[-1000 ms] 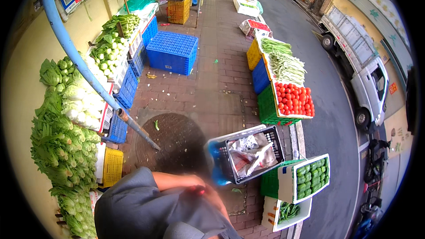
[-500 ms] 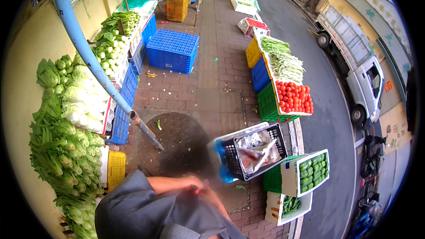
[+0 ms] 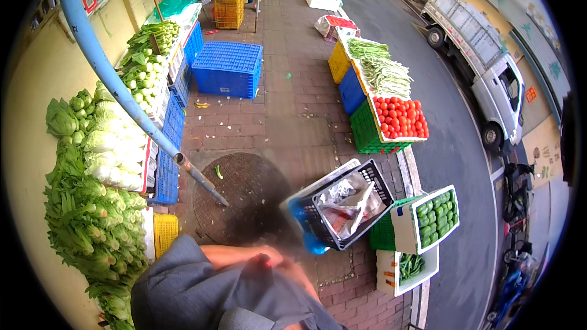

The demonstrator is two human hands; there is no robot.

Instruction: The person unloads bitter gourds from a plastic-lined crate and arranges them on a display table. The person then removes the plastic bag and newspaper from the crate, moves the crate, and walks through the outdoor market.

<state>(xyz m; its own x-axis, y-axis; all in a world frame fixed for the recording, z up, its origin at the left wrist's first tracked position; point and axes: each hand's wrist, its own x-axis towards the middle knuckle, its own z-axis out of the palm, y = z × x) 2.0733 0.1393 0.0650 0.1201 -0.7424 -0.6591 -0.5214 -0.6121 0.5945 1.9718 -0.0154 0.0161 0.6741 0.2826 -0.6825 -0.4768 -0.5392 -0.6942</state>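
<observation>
My left hand (image 3: 262, 254) and my right hand (image 3: 290, 269) meet in front of my grey shirt (image 3: 202, 293). Both look blurred, so I cannot make out their fingers. A small red thing (image 3: 266, 261) shows between them, too smeared to name. Ahead and to the right, apart from my hands, is a black plastic crate (image 3: 377, 206) with crumpled plastic bags (image 3: 350, 205) inside. It sits tilted over a white foam box (image 3: 306, 190), beside something blue and shiny (image 3: 307, 226).
Leafy greens (image 3: 101, 220) and cabbages (image 3: 110, 140) line the left wall. A slanting blue pole (image 3: 122, 85) crosses at left. Tomatoes (image 3: 400, 117), beans (image 3: 391, 77) and green peppers (image 3: 435, 217) stand along the curb. A blue crate (image 3: 227, 70) sits ahead; a truck (image 3: 483, 61) stands across the road.
The view has shifted slightly; the far stalls and truck appear a little higher. My hands stay together at my front. The pedestrian by the far car is now mostly out of view.
</observation>
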